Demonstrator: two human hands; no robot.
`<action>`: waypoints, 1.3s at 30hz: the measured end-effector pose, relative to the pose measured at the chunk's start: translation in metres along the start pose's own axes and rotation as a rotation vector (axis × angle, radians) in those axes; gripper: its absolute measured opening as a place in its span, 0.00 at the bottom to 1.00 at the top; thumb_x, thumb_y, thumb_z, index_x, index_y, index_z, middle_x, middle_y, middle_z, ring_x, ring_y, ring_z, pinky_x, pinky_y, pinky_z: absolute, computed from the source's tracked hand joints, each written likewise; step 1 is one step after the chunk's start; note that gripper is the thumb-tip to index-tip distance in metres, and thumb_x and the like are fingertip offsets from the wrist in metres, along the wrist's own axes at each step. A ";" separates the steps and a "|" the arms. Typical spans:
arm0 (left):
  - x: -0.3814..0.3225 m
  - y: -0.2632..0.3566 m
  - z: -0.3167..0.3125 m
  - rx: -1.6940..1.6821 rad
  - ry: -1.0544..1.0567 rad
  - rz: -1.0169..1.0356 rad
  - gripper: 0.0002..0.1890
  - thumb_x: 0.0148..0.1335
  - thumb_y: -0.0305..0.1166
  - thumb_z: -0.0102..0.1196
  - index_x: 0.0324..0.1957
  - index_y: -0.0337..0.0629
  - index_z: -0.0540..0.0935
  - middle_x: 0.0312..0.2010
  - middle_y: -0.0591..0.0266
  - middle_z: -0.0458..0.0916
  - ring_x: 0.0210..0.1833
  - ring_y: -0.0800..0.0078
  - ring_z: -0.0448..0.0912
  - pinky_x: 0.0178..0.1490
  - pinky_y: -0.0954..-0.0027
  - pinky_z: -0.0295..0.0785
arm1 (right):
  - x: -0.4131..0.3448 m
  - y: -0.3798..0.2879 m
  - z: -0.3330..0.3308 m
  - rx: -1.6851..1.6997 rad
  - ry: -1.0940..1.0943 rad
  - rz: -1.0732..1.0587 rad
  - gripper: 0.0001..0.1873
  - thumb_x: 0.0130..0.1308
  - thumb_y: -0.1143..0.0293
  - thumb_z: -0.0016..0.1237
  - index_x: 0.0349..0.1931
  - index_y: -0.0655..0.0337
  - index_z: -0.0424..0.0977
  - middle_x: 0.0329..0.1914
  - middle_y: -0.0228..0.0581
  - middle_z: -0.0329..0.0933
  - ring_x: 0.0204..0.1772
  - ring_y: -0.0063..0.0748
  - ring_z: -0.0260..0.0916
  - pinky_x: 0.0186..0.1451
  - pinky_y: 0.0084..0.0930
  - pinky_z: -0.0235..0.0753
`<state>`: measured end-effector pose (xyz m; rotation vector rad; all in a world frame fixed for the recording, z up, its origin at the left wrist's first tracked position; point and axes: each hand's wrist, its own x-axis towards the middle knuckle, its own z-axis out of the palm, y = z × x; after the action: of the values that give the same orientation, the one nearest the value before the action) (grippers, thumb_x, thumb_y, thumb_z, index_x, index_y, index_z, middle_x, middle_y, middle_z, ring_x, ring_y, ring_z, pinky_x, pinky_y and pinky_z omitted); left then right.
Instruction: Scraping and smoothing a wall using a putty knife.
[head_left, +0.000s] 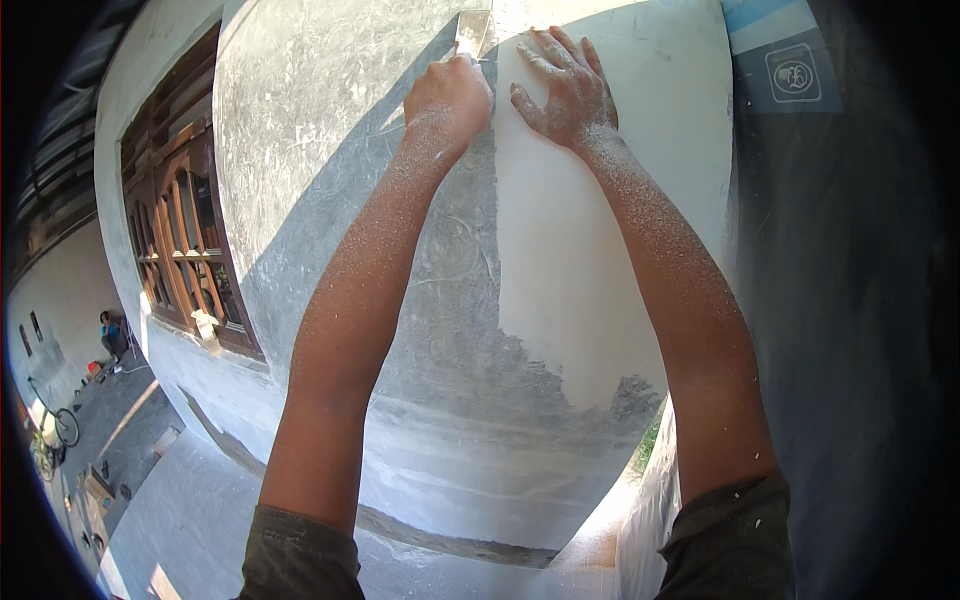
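My left hand (448, 96) is closed around a scraper (474, 31), whose flat blade points up along the wall near the top of the view. Most of its handle is hidden in my fist. Pale dust coats both forearms and my right hand (564, 88), which lies with fingers spread against the smooth white part of the wall (559, 195). A straight upright edge divides this white coat from the rough grey wall surface (442, 277) beside it. Lower down, the white coat ends in a ragged border. A diagonal shadow line crosses the grey surface.
To the left is a wooden window (187, 217) with glass panes. Beyond it, a person (112, 334) sits low by a far wall, and a bicycle (66, 427) stands nearby. A dark sheet (832, 300) bearing a printed emblem hangs at right, beside translucent plastic sheeting (651, 517).
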<state>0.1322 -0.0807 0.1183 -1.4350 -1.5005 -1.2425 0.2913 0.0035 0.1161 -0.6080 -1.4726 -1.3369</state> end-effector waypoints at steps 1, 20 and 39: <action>-0.001 0.001 0.000 -0.041 -0.023 0.004 0.19 0.68 0.37 0.49 0.56 0.39 0.80 0.51 0.42 0.83 0.57 0.51 0.82 0.58 0.55 0.79 | -0.001 0.000 0.000 0.014 -0.001 0.002 0.32 0.63 0.47 0.50 0.66 0.49 0.70 0.76 0.34 0.61 0.81 0.35 0.50 0.84 0.46 0.38; 0.045 0.014 -0.028 -0.010 -0.099 -0.057 0.20 0.66 0.35 0.51 0.60 0.44 0.77 0.56 0.46 0.81 0.61 0.52 0.79 0.62 0.54 0.76 | 0.000 -0.001 -0.004 0.061 -0.024 0.007 0.32 0.63 0.47 0.50 0.66 0.50 0.70 0.76 0.35 0.60 0.81 0.36 0.48 0.85 0.45 0.36; 0.055 0.014 -0.021 0.049 -0.014 -0.042 0.19 0.67 0.37 0.54 0.59 0.49 0.78 0.56 0.47 0.81 0.61 0.53 0.79 0.61 0.53 0.77 | 0.031 0.012 0.013 -0.103 0.021 0.004 0.29 0.68 0.49 0.45 0.68 0.47 0.68 0.78 0.34 0.58 0.81 0.35 0.48 0.84 0.47 0.38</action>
<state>0.1363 -0.0850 0.1788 -1.3897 -1.5668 -1.2144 0.2856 0.0110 0.1508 -0.6608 -1.3920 -1.4184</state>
